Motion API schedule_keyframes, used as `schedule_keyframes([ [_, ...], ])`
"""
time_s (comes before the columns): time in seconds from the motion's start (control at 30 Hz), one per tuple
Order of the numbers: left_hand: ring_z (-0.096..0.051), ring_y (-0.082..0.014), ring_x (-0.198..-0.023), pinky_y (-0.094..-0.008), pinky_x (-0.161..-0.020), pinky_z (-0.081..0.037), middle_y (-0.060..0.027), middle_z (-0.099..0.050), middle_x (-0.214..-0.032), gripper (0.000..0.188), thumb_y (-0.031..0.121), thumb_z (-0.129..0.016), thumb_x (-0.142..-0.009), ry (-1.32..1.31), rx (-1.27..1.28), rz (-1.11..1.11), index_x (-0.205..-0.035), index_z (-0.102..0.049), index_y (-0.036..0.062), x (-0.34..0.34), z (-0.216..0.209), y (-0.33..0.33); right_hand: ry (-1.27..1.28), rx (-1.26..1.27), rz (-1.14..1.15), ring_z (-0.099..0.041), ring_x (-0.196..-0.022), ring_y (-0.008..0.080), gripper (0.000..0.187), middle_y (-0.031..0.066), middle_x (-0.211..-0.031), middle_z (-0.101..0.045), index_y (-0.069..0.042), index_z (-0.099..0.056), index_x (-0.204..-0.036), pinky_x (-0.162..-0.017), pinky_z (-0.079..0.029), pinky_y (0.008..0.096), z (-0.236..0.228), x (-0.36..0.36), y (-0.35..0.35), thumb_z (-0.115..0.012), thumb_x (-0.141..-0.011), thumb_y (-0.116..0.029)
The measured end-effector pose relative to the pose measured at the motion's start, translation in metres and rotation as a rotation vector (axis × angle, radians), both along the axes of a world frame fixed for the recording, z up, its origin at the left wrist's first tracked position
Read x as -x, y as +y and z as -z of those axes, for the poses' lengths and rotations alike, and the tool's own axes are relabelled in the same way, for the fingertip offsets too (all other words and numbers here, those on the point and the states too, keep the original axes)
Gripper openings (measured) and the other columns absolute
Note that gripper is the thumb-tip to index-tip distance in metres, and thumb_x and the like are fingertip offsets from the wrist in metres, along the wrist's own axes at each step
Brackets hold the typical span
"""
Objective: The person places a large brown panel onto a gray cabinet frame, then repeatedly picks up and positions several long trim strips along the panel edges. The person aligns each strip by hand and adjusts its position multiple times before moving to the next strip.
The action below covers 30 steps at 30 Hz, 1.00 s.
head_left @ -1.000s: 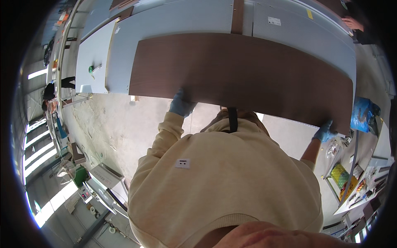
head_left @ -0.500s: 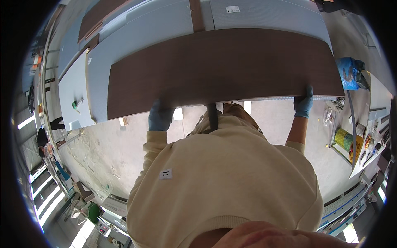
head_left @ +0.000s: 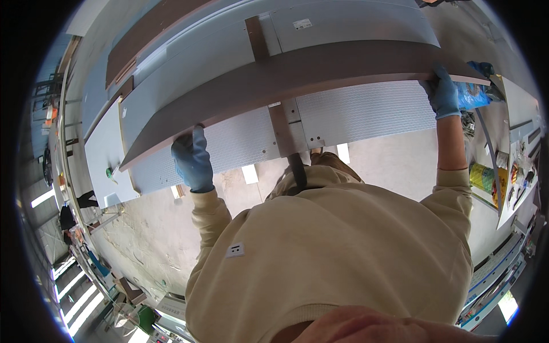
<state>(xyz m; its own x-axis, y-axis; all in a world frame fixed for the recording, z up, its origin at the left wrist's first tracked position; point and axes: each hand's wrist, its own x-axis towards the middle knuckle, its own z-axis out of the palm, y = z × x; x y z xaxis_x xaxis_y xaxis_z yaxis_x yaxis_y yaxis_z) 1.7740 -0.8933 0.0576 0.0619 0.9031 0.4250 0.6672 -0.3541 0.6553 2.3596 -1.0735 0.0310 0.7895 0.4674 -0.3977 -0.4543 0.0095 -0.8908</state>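
Note:
A long dark brown board (head_left: 286, 68) is tilted up over the worktable, its near edge raised toward me. Near its left end my left hand (head_left: 193, 159), in a blue glove, grips that lower edge with the thumb along it. My right hand (head_left: 443, 94), also gloved in blue, is closed on the edge close to the right end. Below the board shows the light grey-blue, finely textured table surface (head_left: 366, 111), with a brown strip (head_left: 280, 128) running across it. The fingers under the board are partly hidden.
A white panel (head_left: 106, 148) with a small green item stands at the left. Right of the table are a blue plastic bag (head_left: 472, 96) and a shelf with a yellow-green packet (head_left: 483, 178). More brown boards (head_left: 143, 40) lie at the far left.
The board has tipped from nearly flat to steeply tilted and moved away from me, baring the near table surface. My hands have spread apart and moved along with it.

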Motion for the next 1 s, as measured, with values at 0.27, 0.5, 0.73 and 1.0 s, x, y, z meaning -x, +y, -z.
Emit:
schedule_keyframes([
  [0.27, -0.055, -0.0422, -0.130, -0.0503, -0.109, -0.045, -0.0178, -0.059, -0.142, 0.102, 0.056, -0.092, -0.068, 0.424, -0.301, 0.485, -0.148, -0.053, 0.0061, -0.127, -0.035, -0.039, -0.008, 0.039, -0.051, -0.074, -0.096, 0.0256, 0.039, 0.0123, -0.111, -0.073, -0.004, -0.066, -0.126, -0.071, -0.067, 0.0336, -0.009, 0.005, -0.006, -0.075, -0.096, -0.028],
  [0.5, -0.072, -0.0239, -0.092, -0.0422, -0.087, -0.057, -0.0078, -0.071, -0.100, 0.049, 0.031, -0.075, -0.088, 1.112, 0.063, 0.753, -0.129, -0.061, 0.0070, -0.232, -0.050, -0.010, -0.022, -0.071, -0.081, -0.072, -0.107, 0.0290, 0.048, 0.0175, -0.119, -0.071, 0.002, -0.064, -0.132, -0.086, -0.067, 0.0380, -0.030, 0.027, -0.013, -0.077, -0.097, -0.027],
  [0.73, -0.073, -0.0283, -0.071, -0.0420, -0.068, -0.059, -0.0127, -0.073, -0.081, 0.043, 0.037, -0.074, -0.093, 0.919, -0.303, 0.881, -0.122, -0.066, 0.0058, -0.229, -0.048, 0.024, -0.042, -0.255, -0.184, -0.068, -0.121, 0.0367, 0.060, 0.0249, -0.131, -0.068, 0.004, -0.053, -0.140, -0.100, -0.060, 0.0455, -0.003, 0.037, -0.026, -0.053, -0.109, -0.046],
  [1.0, -0.073, -0.0327, -0.076, -0.0453, -0.068, -0.057, -0.0127, -0.073, -0.082, 0.039, 0.040, -0.073, -0.092, 0.622, -0.317, 0.886, -0.112, -0.069, 0.0077, -0.242, -0.057, 0.066, 0.521, -0.407, -0.528, -0.051, -0.142, 0.0415, 0.106, 0.0303, -0.155, -0.046, 0.007, -0.024, -0.159, -0.118, -0.043, 0.0541, 0.149, 0.225, 0.064, -0.038, -0.099, -0.079],
])
